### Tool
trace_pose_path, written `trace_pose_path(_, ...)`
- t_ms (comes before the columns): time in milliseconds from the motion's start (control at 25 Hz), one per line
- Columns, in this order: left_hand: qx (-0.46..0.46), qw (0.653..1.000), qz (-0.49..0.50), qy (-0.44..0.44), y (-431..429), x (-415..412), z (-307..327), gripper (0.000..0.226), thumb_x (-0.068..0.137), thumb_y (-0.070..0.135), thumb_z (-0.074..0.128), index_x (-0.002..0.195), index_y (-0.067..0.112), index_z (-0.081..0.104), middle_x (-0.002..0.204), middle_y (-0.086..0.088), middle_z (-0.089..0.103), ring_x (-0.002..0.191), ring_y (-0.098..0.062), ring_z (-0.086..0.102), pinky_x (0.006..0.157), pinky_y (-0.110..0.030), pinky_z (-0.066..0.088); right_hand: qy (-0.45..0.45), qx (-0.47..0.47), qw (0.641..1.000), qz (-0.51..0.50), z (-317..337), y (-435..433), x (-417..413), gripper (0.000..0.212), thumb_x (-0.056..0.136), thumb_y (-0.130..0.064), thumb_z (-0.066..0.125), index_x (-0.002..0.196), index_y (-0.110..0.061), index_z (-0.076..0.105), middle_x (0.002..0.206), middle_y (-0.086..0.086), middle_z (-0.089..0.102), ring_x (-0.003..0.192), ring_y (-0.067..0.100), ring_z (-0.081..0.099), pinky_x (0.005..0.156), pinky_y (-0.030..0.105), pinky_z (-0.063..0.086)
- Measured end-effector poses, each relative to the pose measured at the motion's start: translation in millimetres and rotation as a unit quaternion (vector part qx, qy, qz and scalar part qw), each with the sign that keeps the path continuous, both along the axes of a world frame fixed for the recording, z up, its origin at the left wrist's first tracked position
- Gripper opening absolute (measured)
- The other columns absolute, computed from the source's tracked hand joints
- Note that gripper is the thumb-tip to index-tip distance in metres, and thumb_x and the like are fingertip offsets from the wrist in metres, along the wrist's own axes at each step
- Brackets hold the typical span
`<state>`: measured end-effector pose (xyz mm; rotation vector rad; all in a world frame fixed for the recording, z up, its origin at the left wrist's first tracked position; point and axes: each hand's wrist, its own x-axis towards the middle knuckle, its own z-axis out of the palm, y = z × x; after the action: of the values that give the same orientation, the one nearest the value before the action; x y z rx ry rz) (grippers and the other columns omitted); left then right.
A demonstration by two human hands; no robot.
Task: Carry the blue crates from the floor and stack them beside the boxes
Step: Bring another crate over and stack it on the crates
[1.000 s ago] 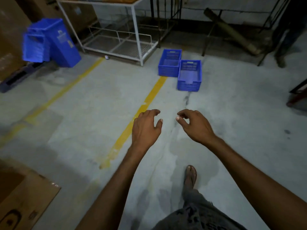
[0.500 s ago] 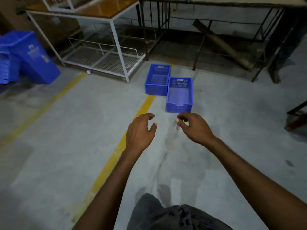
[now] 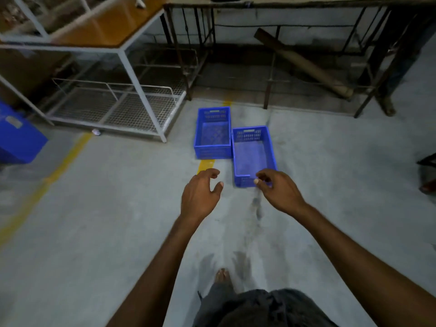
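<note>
Two empty blue crates sit side by side on the concrete floor ahead of me. The left crate [image 3: 213, 133] lies a little farther back; the right crate [image 3: 253, 155] is nearer. Both my arms reach forward. My left hand [image 3: 200, 194] hovers with loosely curled fingers, holding nothing, short of the crates and to the left of the right crate's near end. My right hand [image 3: 278, 190] is also loosely curled and holds nothing; it overlaps the right crate's near wall in the picture. Whether it touches the crate I cannot tell.
A white metal rack [image 3: 132, 74] with a wire-mesh base stands at the back left. Dark metal table frames [image 3: 271, 74] and a cardboard tube [image 3: 304, 64] run along the back. A blue bin [image 3: 16, 135] sits at the far left. A yellow floor line [image 3: 56, 166] crosses the concrete.
I have walked toward the two crates, so they look nearer and larger. Both hands stay stretched out with nothing in them. The blue bin has slid to the left edge of view.
</note>
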<state>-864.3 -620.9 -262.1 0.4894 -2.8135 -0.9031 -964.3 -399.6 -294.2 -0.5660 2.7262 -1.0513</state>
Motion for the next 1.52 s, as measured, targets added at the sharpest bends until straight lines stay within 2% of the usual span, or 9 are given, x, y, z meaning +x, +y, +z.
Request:
trace_pose_path(400,0.183,0.979,0.008,-0.089,-60.2,-290.6,-72.6,0.028,0.089,0.029,0.07,0.116,0.024,0.063,0.107,0.011,0.067,0.093,-0.013,0.066,0.079,-0.024,0.046,-0.048,0.019,0.997,-0.061,-75.5,-36.9,-274.1,0.037,0.092,-0.042,0.061,0.124,-0.023,0.061,0.115,-0.004,0.068,0.105,0.021,0.064,0.091,0.035,0.052)
trace_pose_path(720,0.296,0.935,0.125,-0.151,-75.0,-482.3,-248.3,0.028,0.085,0.024,0.073,0.109,0.027,0.059,0.093,0.013,0.064,0.086,-0.02,0.067,0.088,-0.038,0.053,-0.185,0.12,0.972,-0.084,-244.1,-49.3,-479.9,0.045,0.09,-0.034,0.066,0.131,-0.019,0.057,0.123,0.005,0.066,0.115,0.03,0.061,0.097,0.041,0.051)
trace_pose_path(840,0.303,0.925,0.139,-0.184,-80.4,-529.1,-342.6,0.034,0.086,0.026,0.073,0.117,0.023,0.06,0.108,0.004,0.068,0.09,-0.019,0.067,0.091,-0.034,0.052,-0.211,0.156,0.958,-0.113,-332.4,-59.6,-533.1,0.051,0.089,-0.033,0.066,0.136,-0.017,0.053,0.128,0.01,0.063,0.122,0.034,0.056,0.099,0.044,0.049)
trace_pose_path(1000,0.281,0.922,0.161,-0.212,-88.8,-574.9,-485.9,0.049,0.087,0.028,0.073,0.132,0.021,0.055,0.128,-0.001,0.065,0.114,-0.027,0.063,0.101,-0.041,0.049,-0.231,0.201,0.943,-0.128,-470.5,-67.9,-582.1,0.057,0.091,-0.031,0.062,0.142,-0.011,0.047,0.14,0.014,0.055,0.131,0.036,0.049,0.105,0.044,0.046)
trace_pose_path(1120,0.269,0.91,0.17,-0.266,-87.6,-592.8,-573.6,0.071,0.087,0.033,0.071,0.149,0.018,0.039,0.147,-0.006,0.051,0.129,-0.028,0.054,0.109,-0.042,0.042,-0.237,0.202,0.936,-0.164,-558.4,-60.7,-599.7,0.054,0.084,-0.029,0.064,0.132,-0.01,0.05,0.132,0.017,0.058,0.12,0.041,0.056,0.097,0.047,0.051)
trace_pose_path(1240,0.283,0.892,0.184,-0.299,-86.8,-601.7,-649.1,0.077,0.082,0.041,0.069,0.147,0.013,0.038,0.142,-0.014,0.054,0.126,-0.035,0.055,0.106,-0.045,0.045,-0.263,0.204,0.918,-0.216,-628.5,-52.7,-604.5,0.068,0.086,-0.026,0.064,0.145,-0.007,0.036,0.142,0.019,0.048,0.125,0.043,0.052,0.1,0.051,0.047)
trace_pose_path(1320,0.297,0.882,0.192,-0.312,-84.3,-602.3,-684.5,0.08,0.066,0.052,0.064,0.133,0.012,0.045,0.124,-0.018,0.064,0.11,-0.039,0.064,0.093,-0.051,0.053,-0.293,0.191,0.907,-0.236,-648.6,-48.2,-602.8,0.072,0.087,-0.024,0.061,0.148,-0.004,0.03,0.141,0.023,0.048,0.122,0.044,0.056,0.098,0.051,0.048)
trace_pose_path(1400,0.298,0.877,0.195,-0.322,-83.6,-601.4,-708.0,0.089,0.056,0.058,0.064,0.132,0.014,0.044,0.12,-0.018,0.064,0.104,-0.04,0.065,0.088,-0.053,0.054,-0.312,0.168,0.897,-0.263,-648.0,-42.1,-603.5,0.058,0.082,-0.021,0.061,0.135,-0.005,0.042,0.129,0.023,0.058,0.113,0.041,0.062,0.091,0.045,0.052)
trace_pose_path(1520,0.267,0.89,0.177,-0.323,-83.7,-609.8,-663.4,0.085,0.059,0.056,0.063,0.132,0.016,0.045,0.117,-0.019,0.064,0.103,-0.041,0.064,0.088,-0.051,0.054,-0.325,0.151,0.884,-0.301,-604.0,-41.0,-606.5,0.044,0.085,-0.011,0.066,0.127,-0.009,0.052,0.12,0.018,0.065,0.108,0.036,0.064,0.087,0.036,0.049)
